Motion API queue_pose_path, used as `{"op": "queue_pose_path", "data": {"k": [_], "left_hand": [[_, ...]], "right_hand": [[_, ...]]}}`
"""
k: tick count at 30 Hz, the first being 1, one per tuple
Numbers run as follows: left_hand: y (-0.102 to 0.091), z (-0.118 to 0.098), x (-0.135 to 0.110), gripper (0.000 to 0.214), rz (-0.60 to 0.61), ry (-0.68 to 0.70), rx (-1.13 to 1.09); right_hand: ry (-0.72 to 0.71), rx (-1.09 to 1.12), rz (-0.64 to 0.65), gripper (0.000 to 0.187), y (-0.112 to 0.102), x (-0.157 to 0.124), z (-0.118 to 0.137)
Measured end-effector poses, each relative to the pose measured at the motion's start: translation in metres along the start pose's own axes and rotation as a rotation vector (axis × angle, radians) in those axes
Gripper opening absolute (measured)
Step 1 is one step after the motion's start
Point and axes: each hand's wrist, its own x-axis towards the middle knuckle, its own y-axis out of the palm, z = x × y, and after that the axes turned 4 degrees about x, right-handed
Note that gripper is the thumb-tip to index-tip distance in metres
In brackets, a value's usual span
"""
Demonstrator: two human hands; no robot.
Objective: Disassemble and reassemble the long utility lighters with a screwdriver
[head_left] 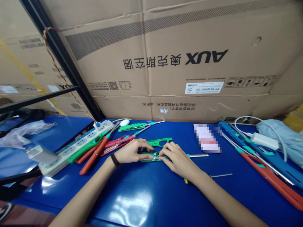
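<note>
An opened green long-reach lighter [155,159] lies on the blue table with small clear and metal parts showing inside its shell; its metal tube points right. My left hand [132,150], with a dark band on the wrist, grips the shell's left part between closed fingers. From the other side my right hand [177,159] pinches at the middle of the same lighter, its fingertips covering part of the insides. Just behind lies a separate green half shell [158,142], close to the fingers of both hands. A screwdriver [221,175] is partly hidden under my right forearm.
Left stand a white power strip [81,143] with a plugged-in charger [42,156] and several green, red and orange lighters [92,157]. Blue [272,157] and orange lighters [270,178] lie right, by a white adapter [264,141]. A large cardboard box [165,37] closes off the back.
</note>
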Motion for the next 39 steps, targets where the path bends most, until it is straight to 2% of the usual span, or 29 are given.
{"op": "queue_pose_path", "data": {"k": [9,16,22,26,32,35,39], "left_hand": [[0.013,0.001,0.005,0.027,-0.002,-0.008,-0.09],[0.004,-0.005,0.003,0.022,-0.055,0.042,-0.064],[0.002,-0.008,0.0,0.014,0.015,0.005,0.026],[0.004,-0.009,0.001,0.017,-0.027,-0.005,-0.024],[-0.002,-0.013,-0.001,0.015,0.006,0.081,-0.028],[-0.001,-0.01,-0.002,0.014,0.005,0.055,-0.055],[0.002,-0.007,-0.001,0.016,0.004,-0.054,-0.136]], "right_hand": [[-0.006,-0.006,-0.008,0.007,0.0,0.0,0.002],[0.01,0.006,0.007,0.007,-0.001,0.001,0.003],[0.009,0.006,0.003,0.007,-0.001,0.0,0.003],[-0.003,0.006,-0.008,0.007,-0.001,-0.001,0.002],[0.011,0.023,-0.006,0.008,-0.001,-0.001,0.003],[0.017,0.025,-0.002,0.01,-0.001,-0.001,0.003],[0.013,0.026,-0.001,0.008,-0.001,0.0,0.003]]}}
